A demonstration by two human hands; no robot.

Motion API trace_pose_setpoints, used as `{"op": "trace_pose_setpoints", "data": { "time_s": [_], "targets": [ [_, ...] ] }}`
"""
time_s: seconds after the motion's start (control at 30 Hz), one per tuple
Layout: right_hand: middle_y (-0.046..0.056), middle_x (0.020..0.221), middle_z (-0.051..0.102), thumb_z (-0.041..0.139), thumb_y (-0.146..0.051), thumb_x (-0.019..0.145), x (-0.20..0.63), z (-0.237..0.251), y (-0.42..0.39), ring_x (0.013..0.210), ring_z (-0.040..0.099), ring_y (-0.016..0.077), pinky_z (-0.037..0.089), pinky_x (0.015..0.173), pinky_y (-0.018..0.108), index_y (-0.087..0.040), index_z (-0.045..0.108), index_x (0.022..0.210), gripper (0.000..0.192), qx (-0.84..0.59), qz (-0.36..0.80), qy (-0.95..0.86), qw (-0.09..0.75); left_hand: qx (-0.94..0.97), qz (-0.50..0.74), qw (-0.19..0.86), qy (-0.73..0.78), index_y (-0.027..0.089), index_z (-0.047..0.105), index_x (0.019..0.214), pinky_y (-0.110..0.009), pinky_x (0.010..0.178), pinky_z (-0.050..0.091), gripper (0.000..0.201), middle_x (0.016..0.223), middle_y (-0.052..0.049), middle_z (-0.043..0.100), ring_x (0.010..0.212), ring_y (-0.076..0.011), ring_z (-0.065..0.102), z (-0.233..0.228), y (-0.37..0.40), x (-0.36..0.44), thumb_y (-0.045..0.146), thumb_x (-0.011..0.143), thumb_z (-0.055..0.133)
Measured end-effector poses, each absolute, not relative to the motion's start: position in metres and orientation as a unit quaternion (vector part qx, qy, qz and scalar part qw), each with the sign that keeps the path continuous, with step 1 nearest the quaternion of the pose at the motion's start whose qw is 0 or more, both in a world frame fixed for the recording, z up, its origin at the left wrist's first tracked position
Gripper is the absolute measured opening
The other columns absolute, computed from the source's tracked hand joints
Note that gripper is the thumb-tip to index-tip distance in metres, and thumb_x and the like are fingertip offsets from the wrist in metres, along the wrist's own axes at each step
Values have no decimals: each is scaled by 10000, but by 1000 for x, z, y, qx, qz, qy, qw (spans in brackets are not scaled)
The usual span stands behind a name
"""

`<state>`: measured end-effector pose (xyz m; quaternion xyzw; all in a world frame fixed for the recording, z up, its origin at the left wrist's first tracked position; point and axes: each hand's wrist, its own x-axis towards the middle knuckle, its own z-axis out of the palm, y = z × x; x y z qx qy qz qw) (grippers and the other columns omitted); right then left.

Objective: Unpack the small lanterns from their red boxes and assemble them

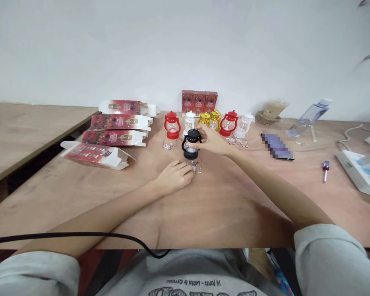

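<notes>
Boxes first, far left: four red printed cartons (117, 131) lying flat on the worktop (228, 205) in a loose stack-like row, end flaps open, the nearest one (94, 155) tilted away from the others. Moving right, the left hand (173, 176) rests on the wood with fingers curled, fingertips right at some small metal bits (195, 166) lying just in front of the black lantern (191, 144). Can't tell if it's actually pinching one or only touching.

That black lantern stands upright near the middle of the worktop, a bit closer to the person than the rest. The right hand (212, 141) comes in from the right and has its fingers on the lantern's side and top, wrapped loosely around it.

Behind it there's a row of little lanterns: red one (172, 125), white one (189, 121), two gold ones (210, 119), another red (228, 123), then a clear or white one (243, 126) leaning. Three more red boxes (199, 102) stand upright against the wall behind those.

Further right: a blurred-out dark object (277, 146), a clear bottle-like thing (308, 117) tipped over, a small red-handled screwdriver (326, 169), and a white tray or case (362, 170) at the edge.
</notes>
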<state>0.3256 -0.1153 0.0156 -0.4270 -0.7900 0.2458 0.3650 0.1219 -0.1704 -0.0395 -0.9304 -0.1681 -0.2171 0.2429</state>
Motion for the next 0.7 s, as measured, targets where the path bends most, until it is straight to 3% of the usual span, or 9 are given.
{"op": "trace_pose_setpoints", "data": {
  "time_s": [0.1, 0.2, 0.27, 0.4, 0.53, 0.7],
  "targets": [
    [79, 1071, 655, 532, -546, 809, 341, 21, -115, 974, 622, 209, 479, 860, 405, -223, 494, 1086, 427, -428, 261, -764, 406, -926, -240, 238, -168, 158, 603, 788, -278, 677, 350, 214, 778, -8, 655, 695, -126, 563, -37, -173, 123, 219, 923, 450],
    [72, 983, 668, 445, -479, 871, 359, 35, -96, 911, 625, 198, 478, 845, 396, -209, 528, 1002, 311, -465, 143, -726, 487, -921, -265, 236, -163, 165, 605, 804, -272, 661, 351, 206, 832, -16, 657, 691, -124, 556, -36, -175, 124, 240, 918, 451],
    [82, 991, 658, 439, -382, 870, 366, 48, -69, 918, 607, 208, 468, 858, 405, -196, 542, 978, 237, -492, 46, -720, 487, -921, -274, 227, -160, 165, 602, 810, -266, 648, 352, 195, 838, -20, 649, 688, -119, 552, -36, -176, 125, 235, 912, 451],
    [159, 1146, 598, 479, -220, 787, 359, 77, 4, 1106, 503, 302, 400, 946, 468, -125, 555, 1075, 313, -528, -88, -772, 344, -919, -292, 206, -167, 162, 587, 770, -251, 630, 361, 199, 798, -22, 631, 670, -111, 540, -35, -176, 124, 207, 899, 442],
    [198, 1348, 464, 546, -251, 744, 331, 91, 67, 1209, 418, 367, 364, 968, 527, -95, 454, 1276, 563, -590, -71, -778, 204, -916, -311, 210, -143, 163, 586, 784, -254, 591, 348, 158, 748, -7, 614, 636, -109, 520, -35, -178, 123, 197, 880, 465],
    [237, 1277, 508, 632, -380, 690, 294, 84, 98, 1198, 419, 393, 301, 977, 583, -68, 306, 1391, 833, -594, -77, -789, 138, -918, -312, 208, -131, 166, 581, 791, -268, 562, 328, 141, 727, -4, 596, 616, -115, 497, -36, -178, 122, 201, 866, 467]
  ]
}}
